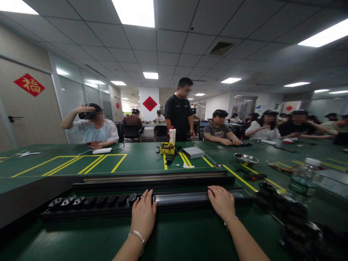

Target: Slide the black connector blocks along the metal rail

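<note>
A long black channel strip [185,198] lies across the table in front of me, with a shiny metallic inside. Its left half holds a row of several black socket-like modules [100,201], some with pale faces. My left hand [144,214] lies over the right end of that row, fingers stretched out; what is under the fingertips is partly hidden. Farther right, my right hand [223,203] rests on the strip with its fingers bent over it and lightly extended. Behind it lies a second black channel strip [157,179], parallel to the first.
A pile of black parts [296,214] and a water bottle [303,181] stand at the right. A metal bowl [246,158], a grey box [193,152], a yellow basket [167,148] and a white bottle [172,134] are farther back. Several people sit across the table; one stands.
</note>
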A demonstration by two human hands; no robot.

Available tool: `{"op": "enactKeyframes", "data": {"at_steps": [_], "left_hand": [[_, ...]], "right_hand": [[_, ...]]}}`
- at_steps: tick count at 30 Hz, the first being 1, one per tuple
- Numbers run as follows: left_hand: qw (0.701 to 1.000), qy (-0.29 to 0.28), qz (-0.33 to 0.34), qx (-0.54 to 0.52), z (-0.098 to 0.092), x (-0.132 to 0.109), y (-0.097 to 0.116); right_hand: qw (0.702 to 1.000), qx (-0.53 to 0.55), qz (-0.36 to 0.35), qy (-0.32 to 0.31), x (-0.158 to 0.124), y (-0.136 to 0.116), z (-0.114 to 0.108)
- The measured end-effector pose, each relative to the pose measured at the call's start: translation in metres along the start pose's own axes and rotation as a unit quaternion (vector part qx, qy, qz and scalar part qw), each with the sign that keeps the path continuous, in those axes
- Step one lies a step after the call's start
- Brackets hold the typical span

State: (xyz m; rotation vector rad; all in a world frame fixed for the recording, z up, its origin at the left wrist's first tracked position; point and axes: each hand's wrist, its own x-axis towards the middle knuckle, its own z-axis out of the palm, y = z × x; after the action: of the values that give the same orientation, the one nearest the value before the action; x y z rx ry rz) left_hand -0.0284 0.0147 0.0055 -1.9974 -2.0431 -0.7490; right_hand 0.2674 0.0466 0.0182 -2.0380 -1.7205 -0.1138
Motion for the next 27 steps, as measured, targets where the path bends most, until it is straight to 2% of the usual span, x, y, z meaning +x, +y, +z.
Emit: {"op": "enactKeyframes", "data": {"at_steps": [14,27], "left_hand": [[1.0,-0.019,-0.004,-0.009,0.0005,0.0,-0.0016],[1.0,0.002,0.008,-0.021,0.0048,0.0018,-0.0058]], "right_hand": [[1.0,0.002,-0.001,-0.004,0.0016,0.0031,0.0027],[1.0,-0.012,-0.005,0.005,0.0014,0.0019,0.0029]]}}
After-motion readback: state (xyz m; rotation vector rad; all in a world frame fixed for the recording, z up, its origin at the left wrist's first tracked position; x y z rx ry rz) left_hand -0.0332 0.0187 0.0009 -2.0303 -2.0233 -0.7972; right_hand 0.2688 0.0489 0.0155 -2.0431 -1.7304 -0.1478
